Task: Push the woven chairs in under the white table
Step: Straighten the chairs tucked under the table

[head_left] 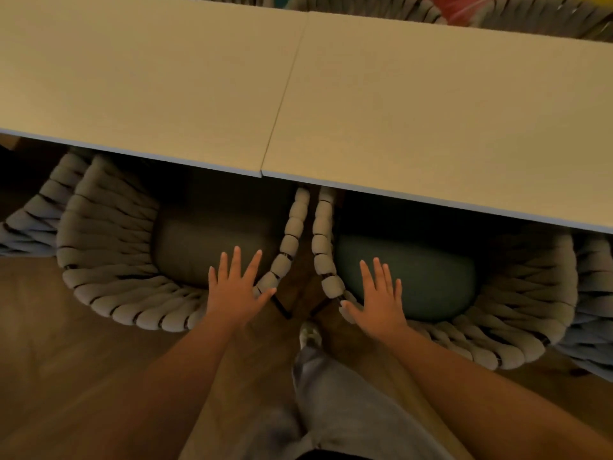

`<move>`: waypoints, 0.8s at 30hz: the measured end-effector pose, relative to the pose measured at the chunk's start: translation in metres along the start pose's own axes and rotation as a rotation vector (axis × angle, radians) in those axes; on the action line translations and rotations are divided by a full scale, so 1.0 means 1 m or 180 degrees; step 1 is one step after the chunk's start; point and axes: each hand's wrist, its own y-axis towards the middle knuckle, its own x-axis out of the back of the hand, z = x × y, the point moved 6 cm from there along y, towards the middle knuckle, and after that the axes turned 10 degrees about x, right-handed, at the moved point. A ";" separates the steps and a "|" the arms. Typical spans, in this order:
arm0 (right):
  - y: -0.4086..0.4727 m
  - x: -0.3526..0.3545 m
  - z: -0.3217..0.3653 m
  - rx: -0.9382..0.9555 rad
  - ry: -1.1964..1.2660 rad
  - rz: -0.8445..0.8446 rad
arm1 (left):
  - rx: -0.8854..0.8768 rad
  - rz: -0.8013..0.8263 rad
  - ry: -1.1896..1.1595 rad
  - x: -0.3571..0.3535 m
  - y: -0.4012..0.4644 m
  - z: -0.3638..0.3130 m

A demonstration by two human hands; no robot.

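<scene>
Two woven chairs stand side by side, their fronts tucked under the near edge of the white table [431,111]. The left chair [109,247] has a grey seat cushion, the right chair [524,300] a teal one. My left hand [237,287] is spread flat with straight fingers over the left chair's backrest rim. My right hand [379,298] is spread the same way over the right chair's backrest rim. Neither hand grips anything. Whether the palms touch the rims I cannot tell.
The table is two tops joined at a seam [285,91]. More woven chairs show at the far left [30,214], far right [593,313] and beyond the table [497,21]. My leg in grey trousers [335,400] and foot stand on the wooden floor [66,360] between the chairs.
</scene>
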 end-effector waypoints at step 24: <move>0.034 -0.052 0.022 -0.1437 0.0086 0.0676 | -0.0983 0.2172 -0.0534 -0.071 0.059 0.013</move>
